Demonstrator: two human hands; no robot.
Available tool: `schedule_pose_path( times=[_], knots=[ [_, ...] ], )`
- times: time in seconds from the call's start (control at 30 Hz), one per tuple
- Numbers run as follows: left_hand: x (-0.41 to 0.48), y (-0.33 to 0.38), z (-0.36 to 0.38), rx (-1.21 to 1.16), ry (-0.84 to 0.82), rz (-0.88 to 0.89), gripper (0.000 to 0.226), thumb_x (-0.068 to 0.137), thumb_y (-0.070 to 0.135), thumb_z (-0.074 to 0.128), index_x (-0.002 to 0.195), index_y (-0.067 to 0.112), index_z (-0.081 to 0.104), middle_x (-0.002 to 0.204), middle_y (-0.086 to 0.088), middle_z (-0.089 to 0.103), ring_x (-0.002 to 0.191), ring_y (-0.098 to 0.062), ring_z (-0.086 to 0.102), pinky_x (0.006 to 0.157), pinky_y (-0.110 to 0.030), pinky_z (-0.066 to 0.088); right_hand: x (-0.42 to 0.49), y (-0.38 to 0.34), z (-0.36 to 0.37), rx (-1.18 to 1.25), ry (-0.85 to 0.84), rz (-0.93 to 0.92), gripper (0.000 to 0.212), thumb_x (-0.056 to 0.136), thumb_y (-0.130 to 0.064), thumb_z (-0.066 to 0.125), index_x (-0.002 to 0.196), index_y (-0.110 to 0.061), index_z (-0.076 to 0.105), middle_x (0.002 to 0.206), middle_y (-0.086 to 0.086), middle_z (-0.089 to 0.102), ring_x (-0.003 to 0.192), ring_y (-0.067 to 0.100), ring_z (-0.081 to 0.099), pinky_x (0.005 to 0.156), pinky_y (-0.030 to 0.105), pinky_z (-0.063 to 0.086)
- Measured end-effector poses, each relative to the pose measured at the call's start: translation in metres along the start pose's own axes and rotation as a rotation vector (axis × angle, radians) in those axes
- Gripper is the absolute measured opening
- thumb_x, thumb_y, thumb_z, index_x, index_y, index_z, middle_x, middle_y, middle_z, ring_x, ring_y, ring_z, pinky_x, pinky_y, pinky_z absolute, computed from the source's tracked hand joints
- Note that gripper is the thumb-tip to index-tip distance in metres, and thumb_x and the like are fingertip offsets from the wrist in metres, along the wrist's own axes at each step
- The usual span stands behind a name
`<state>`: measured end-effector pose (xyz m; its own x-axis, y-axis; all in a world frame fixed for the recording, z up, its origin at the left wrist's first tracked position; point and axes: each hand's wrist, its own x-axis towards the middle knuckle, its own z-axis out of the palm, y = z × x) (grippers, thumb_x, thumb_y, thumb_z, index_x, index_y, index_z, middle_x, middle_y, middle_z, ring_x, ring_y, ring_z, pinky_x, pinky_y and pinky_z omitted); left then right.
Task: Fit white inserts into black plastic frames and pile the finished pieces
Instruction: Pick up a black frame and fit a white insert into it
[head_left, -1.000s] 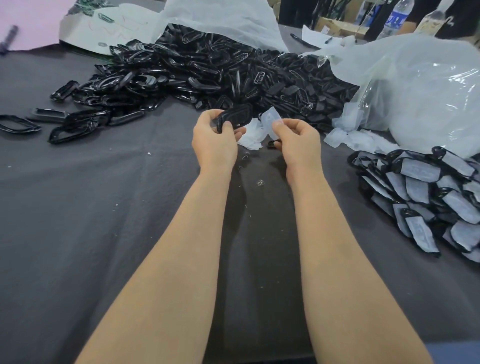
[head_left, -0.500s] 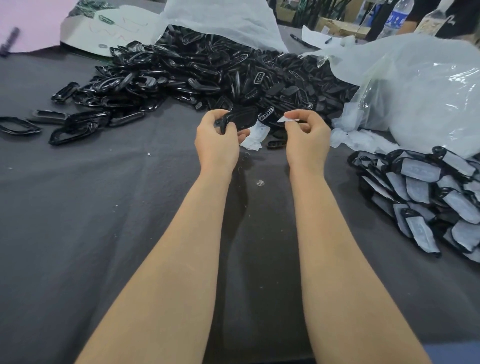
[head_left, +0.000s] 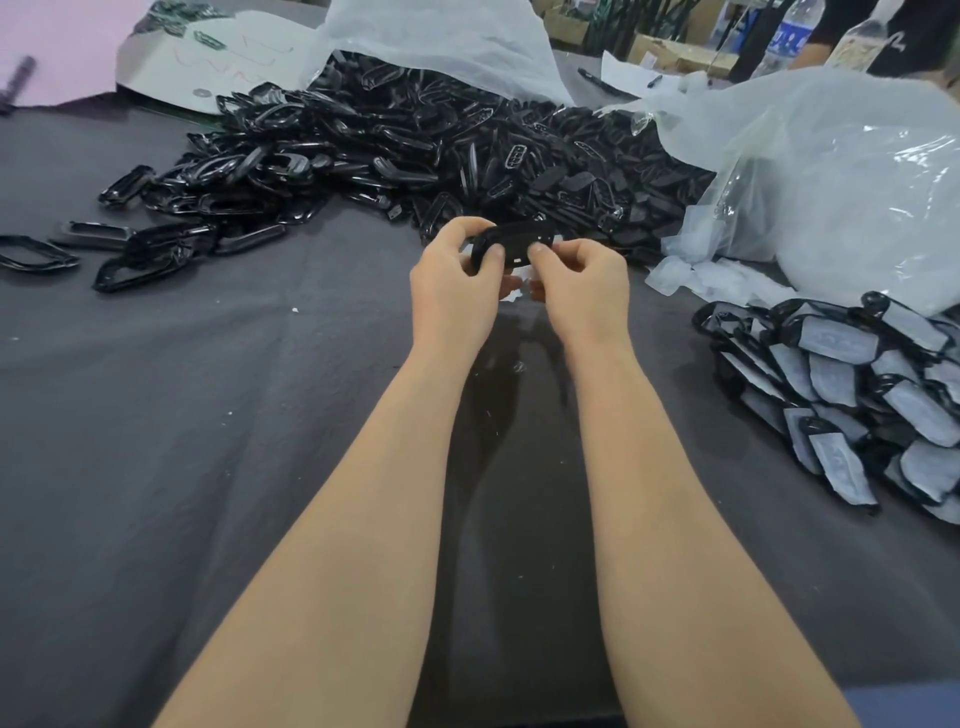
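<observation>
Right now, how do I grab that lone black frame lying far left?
Pinch one long side of the lone frame from above, finger through its open middle, thumb outside. It lies flat on the cloth, leaving no edge to catch sideways.

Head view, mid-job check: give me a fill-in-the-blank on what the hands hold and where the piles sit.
1. The left hand and right hand together hold one ____ frame.
2. The pile of finished pieces lies on the person's ____ side.
3. The loose inserts beside the plastic bag are ____.
Missing words: black; right; white.
</observation>
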<state>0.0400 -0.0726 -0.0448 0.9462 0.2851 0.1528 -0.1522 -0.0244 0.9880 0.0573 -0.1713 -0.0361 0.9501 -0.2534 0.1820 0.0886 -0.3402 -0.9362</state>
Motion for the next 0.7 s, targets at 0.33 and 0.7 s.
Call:
schedule_pose_path(
  times=[0.33, 0.7],
  knots=[
    [0.003, -0.004, -0.003, 0.042, 0.08, -0.006, 0.019, 0.095, 0.007, 0.054, 0.098, 0.026, 0.054, 0.076, 0.001, 0.067, 0.062, -0.002, 0.066, 0.069, -0.024, 0.058, -0.005, -0.003, 0.001, 0.107, 0.043, 0.0, 0.01, 0.093, -0.004, 0.053, 0.095, -0.011, 0.061, 0.077, -0.001, 0.063, 0.067, 0.012, 0.065, 0.084, 0.041, 0.056],
    [0.004, -0.003, -0.004, -0.025, 0.11, -0.05, 0.02, 0.096, 0.006, 0.052, 0.099, 0.026, 0.054, 0.077, -0.002, 0.066, 0.062, -0.002, 0.066, 0.069, -0.023, 0.058, -0.006, -0.015, -0.009, 0.474, -0.08, -0.027, 0.015, 0.091, -0.002, 0.06, 0.083, -0.015, 0.061, 0.069, -0.004, 0.059, 0.063, 0.004, 0.056, 0.068, 0.018, 0.051]
  ],
)
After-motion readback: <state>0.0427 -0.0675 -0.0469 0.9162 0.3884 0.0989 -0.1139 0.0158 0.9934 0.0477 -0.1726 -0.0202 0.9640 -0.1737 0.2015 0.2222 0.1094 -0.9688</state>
